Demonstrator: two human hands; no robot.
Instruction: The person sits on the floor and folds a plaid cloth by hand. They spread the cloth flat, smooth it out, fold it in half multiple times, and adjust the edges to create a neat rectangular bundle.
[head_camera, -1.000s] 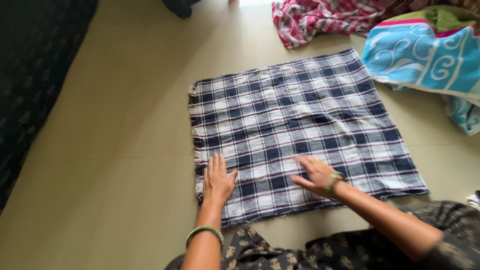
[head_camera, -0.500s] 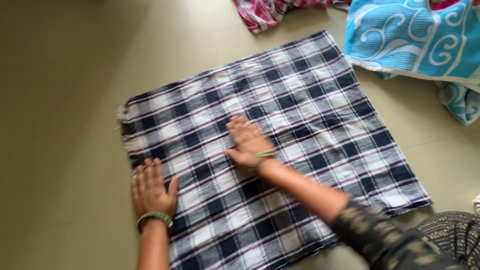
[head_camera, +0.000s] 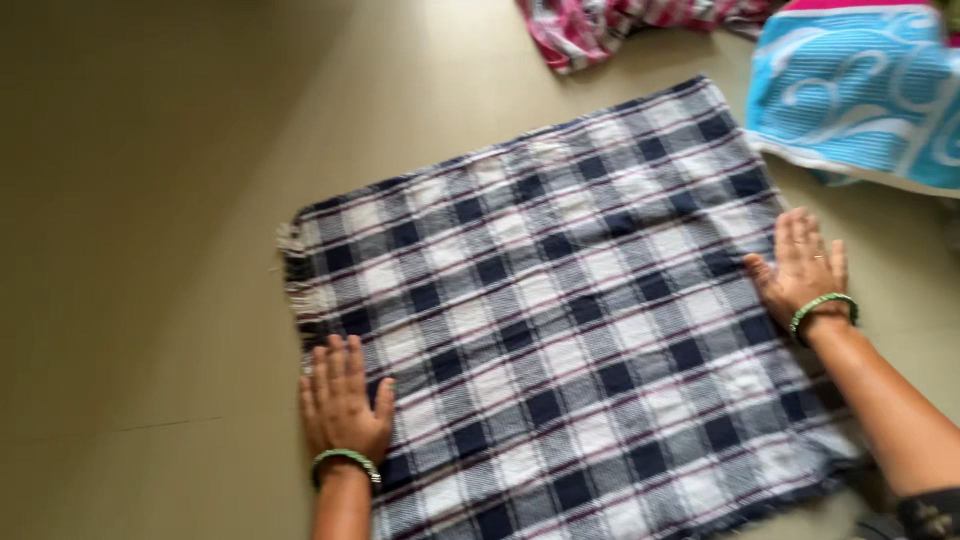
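Note:
A folded blue, white and black checked cloth (head_camera: 570, 310) lies flat on the beige floor (head_camera: 150, 250). My left hand (head_camera: 343, 400) rests palm down on the cloth's near left edge, fingers spread, a green bangle on the wrist. Palm down at the cloth's right edge lies my right hand (head_camera: 803, 268), also flat, with a green bangle too. Neither hand grips anything.
A bright blue towel with white swirls (head_camera: 860, 90) lies at the upper right, just beyond the cloth's far corner. A pink checked cloth (head_camera: 610, 25) is bunched at the top. A frayed fringe (head_camera: 295, 275) marks the checked cloth's left edge.
My right hand has slid from the cloth's middle out to its right edge. The left hand stays at the near left edge. The view has moved closer.

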